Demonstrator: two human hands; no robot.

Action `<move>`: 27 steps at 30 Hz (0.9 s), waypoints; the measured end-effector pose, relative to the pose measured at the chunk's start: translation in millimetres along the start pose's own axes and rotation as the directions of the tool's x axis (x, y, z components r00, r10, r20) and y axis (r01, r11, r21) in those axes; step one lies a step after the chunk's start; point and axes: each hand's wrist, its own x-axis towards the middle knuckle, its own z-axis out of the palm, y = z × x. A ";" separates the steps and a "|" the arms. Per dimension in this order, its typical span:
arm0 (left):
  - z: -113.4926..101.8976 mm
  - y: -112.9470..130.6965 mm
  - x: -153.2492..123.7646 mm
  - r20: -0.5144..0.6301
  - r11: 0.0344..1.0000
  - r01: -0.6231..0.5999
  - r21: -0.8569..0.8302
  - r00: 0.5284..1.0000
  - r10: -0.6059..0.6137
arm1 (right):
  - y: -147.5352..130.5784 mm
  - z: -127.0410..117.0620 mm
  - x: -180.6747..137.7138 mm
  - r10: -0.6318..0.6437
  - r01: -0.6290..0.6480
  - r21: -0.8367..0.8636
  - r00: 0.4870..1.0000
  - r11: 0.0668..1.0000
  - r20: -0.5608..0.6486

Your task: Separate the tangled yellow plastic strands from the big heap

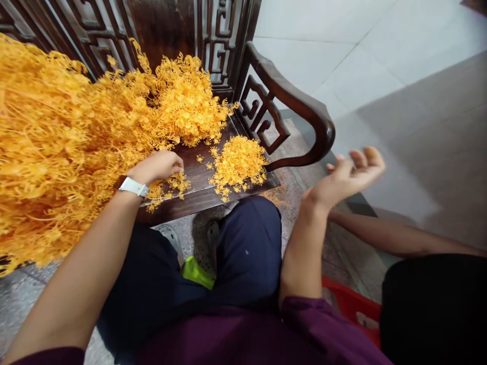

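Observation:
My left hand (162, 165), with a white watch (134, 187) at the wrist, is over the front of a dark wooden bench seat (194, 175). Its fingers curl inward, and whatever they pinch is hidden. A few loose yellow plastic flower pieces (177, 183) lie just below it. Beside it spreads a big heap of yellow artificial flower sprays (87, 137). A smaller pile of loose yellow flower heads (239, 165) sits at the seat's right end. My right hand (352, 172) is raised beyond the armrest, palm up, fingers bent but apart, nothing visible in it.
The bench's curved armrest (304, 109) rises between the small pile and the wall. Another person's forearm (395, 235) and dark clothing are close on my right. A red plastic item (353, 304) stands by my hip. Something bright green (198, 274) shows between my legs.

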 end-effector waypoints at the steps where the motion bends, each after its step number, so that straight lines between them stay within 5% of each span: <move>1: -4.9 -1.2 -0.5 -0.032 1.000 -0.008 -0.019 0.999 0.007 | -3.7 13.8 -4.7 -0.025 0.027 -0.021 0.995 0.999 0.099; 4: -17.9 -0.4 -5.2 -0.153 0.993 -0.007 -0.119 0.988 -0.012 | -8.4 50.7 -15.8 -0.103 0.139 -0.067 0.917 0.988 0.385; 8: -30.9 8.0 -18.5 -0.166 0.963 -0.017 -0.268 0.986 -0.029 | 3.0 95.3 -15.0 -0.156 0.333 -0.123 0.697 0.935 0.700; 10: -36.2 14.5 -25.5 -0.177 0.948 -0.049 -0.314 0.984 -0.008 | 13.2 116.2 -11.0 -0.115 0.373 -0.165 0.623 0.913 0.774; 14: -46.6 32.2 -36.8 -0.268 0.899 -0.144 -0.413 0.963 0.031 | 25.7 142.8 -12.1 -0.032 0.295 -0.171 0.574 0.940 0.818; 20: -57.4 50.5 -52.4 -0.374 0.802 -0.168 -0.574 0.925 -0.073 | 12.8 140.2 -24.6 -0.025 -0.085 0.115 0.689 0.990 0.724; 23: -57.9 49.8 -58.8 -0.292 0.787 -0.129 -0.604 0.954 -0.068 | 8.4 134.2 -22.5 0.055 -0.239 0.187 0.743 0.953 0.667; 27: -58.1 53.6 -65.0 -0.123 0.847 -0.073 -0.527 0.992 0.009 | 9.7 128.1 -18.7 0.109 -0.287 0.213 0.798 0.934 0.593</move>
